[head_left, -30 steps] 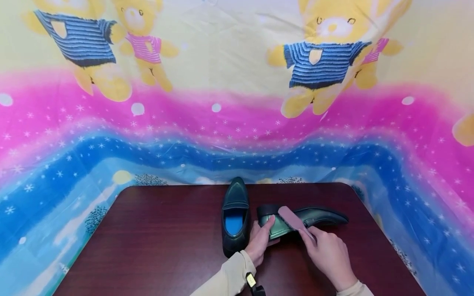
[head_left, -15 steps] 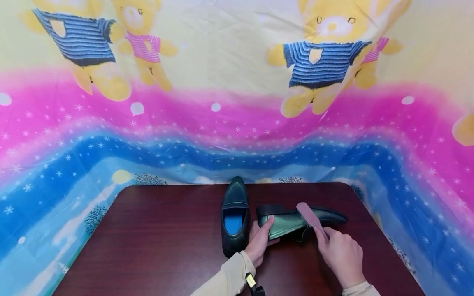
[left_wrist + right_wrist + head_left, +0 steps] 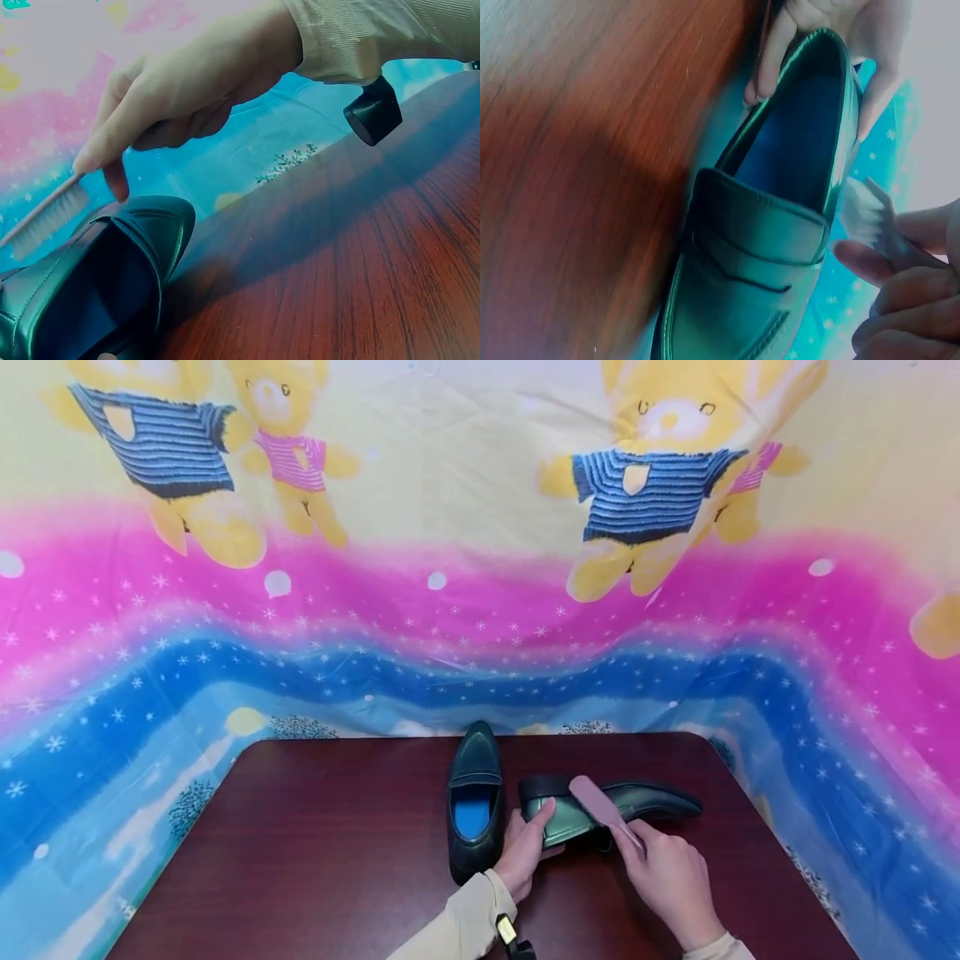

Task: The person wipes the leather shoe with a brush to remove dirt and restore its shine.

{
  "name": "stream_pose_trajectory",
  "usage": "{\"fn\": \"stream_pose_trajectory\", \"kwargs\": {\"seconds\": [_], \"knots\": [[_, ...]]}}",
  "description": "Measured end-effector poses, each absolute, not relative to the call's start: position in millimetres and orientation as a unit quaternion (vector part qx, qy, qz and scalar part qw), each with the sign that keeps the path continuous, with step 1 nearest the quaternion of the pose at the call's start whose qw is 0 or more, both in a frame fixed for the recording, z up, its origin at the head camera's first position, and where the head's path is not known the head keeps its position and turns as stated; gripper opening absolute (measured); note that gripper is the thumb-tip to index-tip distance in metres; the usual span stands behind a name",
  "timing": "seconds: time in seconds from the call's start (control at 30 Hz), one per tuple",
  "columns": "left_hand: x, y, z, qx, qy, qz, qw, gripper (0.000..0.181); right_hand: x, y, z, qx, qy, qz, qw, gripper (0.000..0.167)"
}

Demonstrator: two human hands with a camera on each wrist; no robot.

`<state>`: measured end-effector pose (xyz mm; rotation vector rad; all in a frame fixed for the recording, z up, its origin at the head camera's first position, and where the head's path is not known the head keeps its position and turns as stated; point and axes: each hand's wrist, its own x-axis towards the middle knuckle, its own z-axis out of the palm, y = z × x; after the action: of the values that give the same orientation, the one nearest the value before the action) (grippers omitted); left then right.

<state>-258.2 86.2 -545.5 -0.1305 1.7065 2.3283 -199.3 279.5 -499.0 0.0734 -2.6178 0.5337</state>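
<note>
Head view: bristles (image 3: 52,221) of brush (image 3: 597,803) are hidden under its back; they show in both wrist views, but contact w/ held shoe (image 3: 576,820) is hard to tell. L wrist view crops L hand (image 3: 522,853) to a fingertip at the 6 o'clk edge; R wrist view cuts off the toe & part of R hand (image 3: 670,875).

Held shoe (dk green) is over the R half of bench (image 3: 300,835), tipped on its side: heel 9 o'clk, toe 3, long axis approx 9–3, sole twd 12, foot opening twd 6. Other shoe (image 3: 476,853) stands upright just beside it at 9, toe 12, heel 6, blue insole (image 3: 472,814) visible. Brush slants approx 10–4, head at 10.

L hand grips the heel end, thumb on the upturned side, fingers on the opposite side, partly hidden. R hand: thumb & index pinch brush handle at 4, other fingers curled in. Printed cloth (image 3: 450,635) behind bench at 12.
</note>
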Motion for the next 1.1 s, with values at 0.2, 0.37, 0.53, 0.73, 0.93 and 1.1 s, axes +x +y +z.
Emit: {"fn": "stream_pose_trajectory", "kwargs": {"seconds": [0.2,0.37,0.53,0.73,0.93,1.1], "knots": [[-256.0,84.8,-546.6,-0.05,0.586,0.798,0.133,0.078,-197.7,278.1,-501.5,0.008,-0.964,0.187,0.188,0.016],[-255.2,84.1,-546.4,-0.037,0.59,0.796,0.13,0.078,-200.6,291.3,-498.3,-0.009,-0.965,0.176,0.195,0.021],[-254.7,84.0,-544.5,-0.028,0.595,0.793,0.124,0.075,-203.5,307.0,-496.1,-0.042,-0.962,0.164,0.215,0.026],[-257.5,84.4,-547.3,-0.037,0.596,0.793,0.123,0.072,-205.3,313.8,-500.0,-0.039,-0.96,0.153,0.23,0.024],[-259.6,81.9,-543.2,-0.041,0.61,0.781,0.131,0.074,-205.9,314.0,-500.7,-0.031,-0.961,0.143,0.234,0.025],[-259.4,85.0,-541.5,-0.05,0.599,0.788,0.133,0.082,-205.7,310.0,-501.3,-0.024,-0.969,0.142,0.199,0.03]]}}
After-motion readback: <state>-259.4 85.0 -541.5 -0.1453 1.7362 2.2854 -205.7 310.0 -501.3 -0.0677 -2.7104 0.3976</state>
